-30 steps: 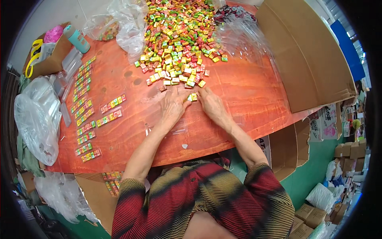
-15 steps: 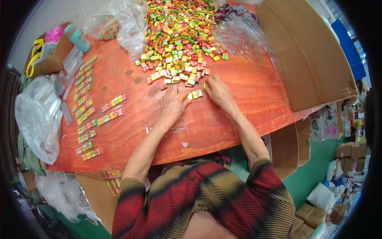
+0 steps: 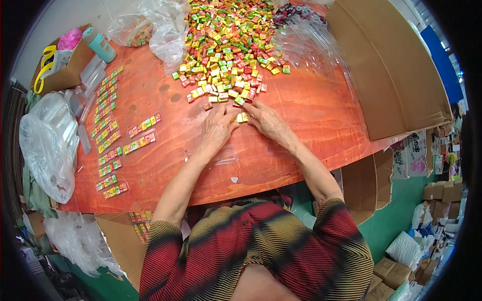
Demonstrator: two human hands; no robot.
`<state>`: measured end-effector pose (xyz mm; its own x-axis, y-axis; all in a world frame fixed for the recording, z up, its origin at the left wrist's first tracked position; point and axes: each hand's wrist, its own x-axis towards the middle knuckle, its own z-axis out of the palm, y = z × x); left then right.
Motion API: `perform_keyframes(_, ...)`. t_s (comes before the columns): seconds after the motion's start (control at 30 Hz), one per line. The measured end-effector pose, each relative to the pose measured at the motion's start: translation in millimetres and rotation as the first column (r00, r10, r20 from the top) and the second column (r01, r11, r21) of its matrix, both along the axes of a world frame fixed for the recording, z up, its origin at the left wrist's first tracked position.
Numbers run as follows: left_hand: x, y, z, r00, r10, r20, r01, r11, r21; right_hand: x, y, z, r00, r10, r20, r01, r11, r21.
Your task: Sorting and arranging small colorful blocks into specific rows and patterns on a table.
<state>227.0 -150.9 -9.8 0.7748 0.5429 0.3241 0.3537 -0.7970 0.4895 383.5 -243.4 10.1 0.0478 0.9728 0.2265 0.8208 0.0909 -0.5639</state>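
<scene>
A short row of small yellow candy blocks [image 3: 243, 117] lies on the orange tabletop [image 3: 321, 120], just near of the big heap of wrapped candies [image 3: 228, 45]. Both hands meet at it: the left hand [image 3: 217, 128] rests palm down with its fingers against the row's left end, and the right hand [image 3: 266, 120] presses in from the right, fingers curled toward it. Neither grip is clearly closed on anything — the fingertips seem to pinch the row together, though I cannot tell for sure at this size.

Compared with 1 second ago, the hands have slid slightly farther toward the heap, so a few blocks now sit gathered between them.

To the left lie finished strips of candies [image 3: 143, 133] in clear sleeves. Far right stands a cardboard sheet [image 3: 386, 75]. A flat clear sleeve [image 3: 223, 155] near the left wrist is hard to make out.
</scene>
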Motion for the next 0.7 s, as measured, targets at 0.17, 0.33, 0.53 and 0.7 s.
perform_keyframes(0.17, 0, -3, 5, 0.999, 0.048, -0.013, -0.048, 0.999, -0.005, -4, -1, -10, 0.998, -0.035, 0.061, 0.033, 0.999, 0.031)
perform_keyframes(0.33, -11, -3, 24, 0.999, 0.028, 0.033, -0.027, 0.999, -0.038, -17, -2, 5, 0.998, -0.048, 0.033, 0.048, 0.999, -0.012)
perform_keyframes(0.53, -82, -39, 41, 0.986, 0.116, -0.12, -0.133, 0.98, -0.15, -80, -29, 6, 1.0, -0.005, -0.022, 0.002, 0.993, -0.115)
perform_keyframes(0.7, -104, -49, 26, 0.983, 0.179, -0.042, -0.18, 0.984, -0.016, -100, -39, -1, 1.0, -0.006, -0.003, 0.005, 0.998, -0.061)
